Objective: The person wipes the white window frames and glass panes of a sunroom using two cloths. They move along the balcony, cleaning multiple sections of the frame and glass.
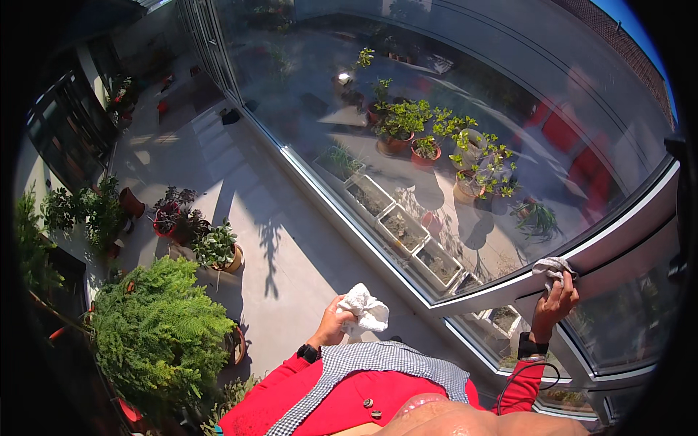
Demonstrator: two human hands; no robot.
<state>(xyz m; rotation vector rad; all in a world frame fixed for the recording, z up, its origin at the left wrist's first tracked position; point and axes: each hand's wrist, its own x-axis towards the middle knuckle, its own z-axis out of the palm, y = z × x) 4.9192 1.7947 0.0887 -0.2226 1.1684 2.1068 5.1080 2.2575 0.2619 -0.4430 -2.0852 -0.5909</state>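
My left hand (328, 322) grips a crumpled white cloth (366, 308) in front of my chest. To the right, my right hand (552, 306) presses a greyish folded cloth (553, 270) against the metal frame (510, 284) of a window. Above that frame spreads a large glass pane (327, 71), with a reddish reflection on it. My fingers cover part of the grey cloth.
A bushy green plant (163, 327) stands at lower left, with a potted plant (218, 248) beyond it. Behind the glass are white planter boxes (402, 230) and several potted shrubs (401, 122). A dark cable (526, 366) loops by my right forearm. Sunlit floor (305, 256) runs along the window.
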